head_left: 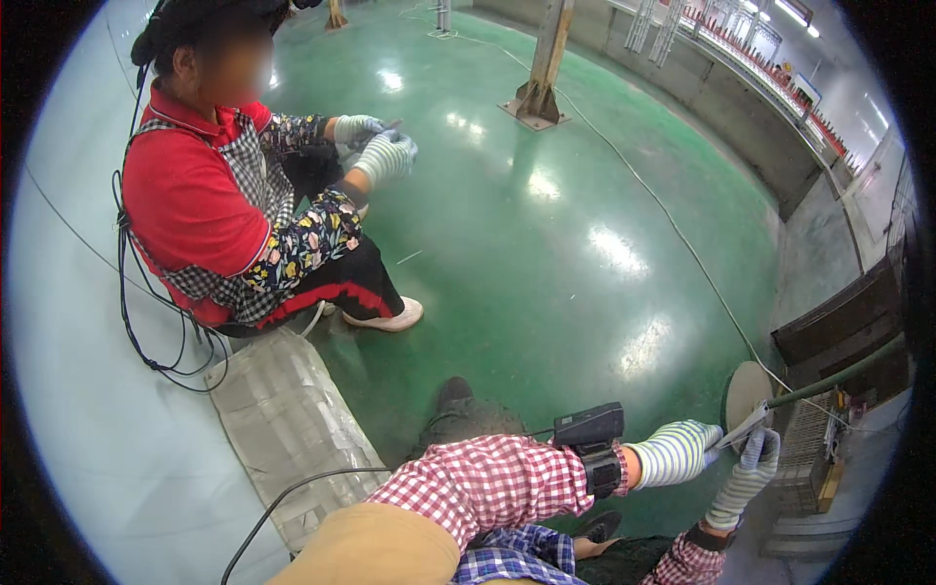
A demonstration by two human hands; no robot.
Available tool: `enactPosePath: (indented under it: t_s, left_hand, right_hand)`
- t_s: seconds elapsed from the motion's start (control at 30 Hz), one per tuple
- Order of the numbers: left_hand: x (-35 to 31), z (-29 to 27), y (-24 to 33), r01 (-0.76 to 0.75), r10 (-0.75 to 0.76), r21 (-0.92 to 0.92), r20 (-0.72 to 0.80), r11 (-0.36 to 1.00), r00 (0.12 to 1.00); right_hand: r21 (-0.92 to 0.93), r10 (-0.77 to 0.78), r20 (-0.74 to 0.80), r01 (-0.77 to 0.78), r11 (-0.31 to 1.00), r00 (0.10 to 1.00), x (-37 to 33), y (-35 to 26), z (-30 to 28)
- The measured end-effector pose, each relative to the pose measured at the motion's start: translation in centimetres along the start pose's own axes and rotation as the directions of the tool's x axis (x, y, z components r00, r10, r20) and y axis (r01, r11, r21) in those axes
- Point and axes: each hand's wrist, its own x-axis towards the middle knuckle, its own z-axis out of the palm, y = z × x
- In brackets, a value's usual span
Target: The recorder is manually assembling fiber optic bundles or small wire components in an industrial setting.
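Note:
Both my hands are off to the lower right, in striped knit gloves. A thin, flat, pale grey strip (pixel 746 426) lies between them, tilted up toward the right. My left hand (pixel 673 453) is closed, with its fingertips at the strip's lower left end. Just below the strip, my right hand (pixel 748 476) pinches it, fingers pointing up. The exact kind of strip cannot be made out. Right behind it show a round greyish disc (pixel 746 390) and a green bar (pixel 843 369).
At the left a seated co-worker (pixel 200 200) in red, with striped gloves, holds a small item. A flat grey taped pad (pixel 288 429) lies nearby. A pale cable (pixel 663 210) crosses the green floor (pixel 468 263) past a steel post (pixel 541 68). A ribbed metal part (pixel 809 439) stands at the right.

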Motion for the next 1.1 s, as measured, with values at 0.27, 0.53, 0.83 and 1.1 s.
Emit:
enactPosePath:
  t_s: [0.27,0.53,0.83,1.1]
  left_hand:
    - [0.1,0.9,-0.3,-0.023,0.023,0.017,0.040,1.000,0.999]
    - [0.2,1.2,-0.3,0.026,-0.028,0.016,0.105,1.000,0.994]
    - [-0.7,1.3,-0.2,0.091,-0.102,0.077,0.151,0.993,0.983]
    - [-0.5,-0.2,-1.7,0.211,-0.211,0.015,0.070,0.977,0.975]
  right_hand:
    - [0.025,0.008,-0.148,-0.004,1.000,0.989,0.7,1.2,-1.1]
    - [0.044,0.037,-0.057,-0.035,0.998,0.998,1.0,2.2,-1.9]
    - [0.043,0.009,-0.039,-0.007,0.999,0.999,-0.3,-0.6,-0.7]
    - [0.104,0.077,-0.001,-0.076,0.992,0.997,0.9,-2.9,1.2]
